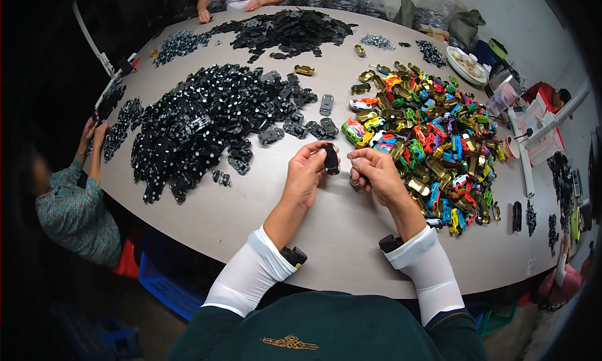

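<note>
Above the table (pixel 301 223), left hand (pixel 305 173) fingers pinch a black chassis (pixel 330 158) — right hand (pixel 376 173) fingers clenched.

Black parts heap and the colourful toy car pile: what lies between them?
In the head view, a few stray dark chassis pieces and a grey one lie between the black parts heap and the colourful car pile; otherwise bare table.

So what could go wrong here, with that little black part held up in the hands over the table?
The left hand pinches the small black car base only at the fingertips above the table; a slip could drop it, perhaps to the floor. The right hand sits right beside the heap of coloured car shells, so a careless elbow might scatter some. Black bases piled nearby could get mixed in.
</note>
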A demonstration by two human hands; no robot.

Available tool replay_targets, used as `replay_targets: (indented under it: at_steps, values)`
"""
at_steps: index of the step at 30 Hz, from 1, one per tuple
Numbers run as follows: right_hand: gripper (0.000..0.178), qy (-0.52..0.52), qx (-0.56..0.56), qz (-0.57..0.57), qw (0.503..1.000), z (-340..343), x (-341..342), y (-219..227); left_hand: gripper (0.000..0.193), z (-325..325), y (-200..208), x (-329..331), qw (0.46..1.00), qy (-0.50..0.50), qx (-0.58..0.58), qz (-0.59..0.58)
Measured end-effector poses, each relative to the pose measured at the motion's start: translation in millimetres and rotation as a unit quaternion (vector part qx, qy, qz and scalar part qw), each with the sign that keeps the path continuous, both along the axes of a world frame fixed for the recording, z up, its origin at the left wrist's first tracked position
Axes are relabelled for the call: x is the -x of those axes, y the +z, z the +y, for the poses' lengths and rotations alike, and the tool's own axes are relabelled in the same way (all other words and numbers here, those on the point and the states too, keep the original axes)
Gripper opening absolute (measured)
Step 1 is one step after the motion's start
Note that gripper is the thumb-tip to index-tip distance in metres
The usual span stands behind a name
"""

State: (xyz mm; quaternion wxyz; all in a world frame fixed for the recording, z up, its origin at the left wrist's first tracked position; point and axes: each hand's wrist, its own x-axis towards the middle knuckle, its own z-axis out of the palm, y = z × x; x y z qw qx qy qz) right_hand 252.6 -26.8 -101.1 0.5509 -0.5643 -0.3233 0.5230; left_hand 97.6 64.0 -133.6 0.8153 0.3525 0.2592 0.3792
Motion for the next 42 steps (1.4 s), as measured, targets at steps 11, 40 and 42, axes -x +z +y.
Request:
replay_targets:
  at_steps: [11,40,42]
  values:
    - [0.013,0.043,0.025,-0.056,0.997,-7,9,7,0.021,-8,5,-6,0.993,0.066,-0.079,0.061]
    - [0.024,0.151,0.038,-0.684,0.713,-19,-14,14,0.028,31,20,189,0.565,0.107,-0.625,0.527]
    - [0.021,0.147,0.042,-0.677,0.720,-16,-13,5,0.027,38,12,187,0.552,0.084,-0.617,0.554]
